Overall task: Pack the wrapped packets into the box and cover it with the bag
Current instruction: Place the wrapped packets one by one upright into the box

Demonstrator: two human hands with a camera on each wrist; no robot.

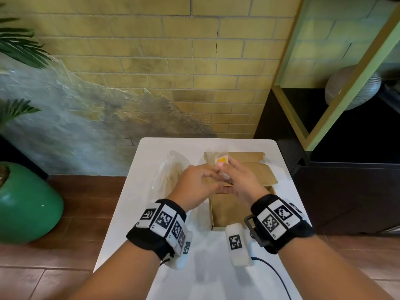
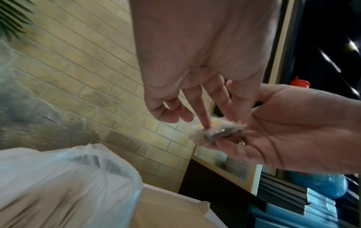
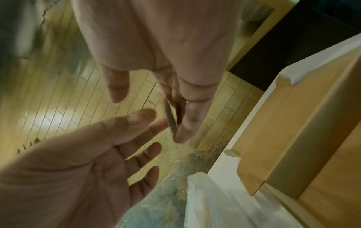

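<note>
Both my hands hover over the open box (image 1: 220,207) on the surface (image 1: 134,213). My right grip (image 1: 237,180) pinches a packet (image 2: 216,131); my left grip (image 1: 194,185) is relaxed, one finger touching it. Left of the box lies the bag (image 1: 167,172).

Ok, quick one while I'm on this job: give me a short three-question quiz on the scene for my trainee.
1. True or false: the box is closed.
2. Which of the hands pinches the wrapped packet: A left, B right?
3. Fill in: seen from the head view, the plastic bag lies on the table to the ___ of the box.
Key: 1 false, its lid stands open; 2 B, the right hand; 3 left.
</note>
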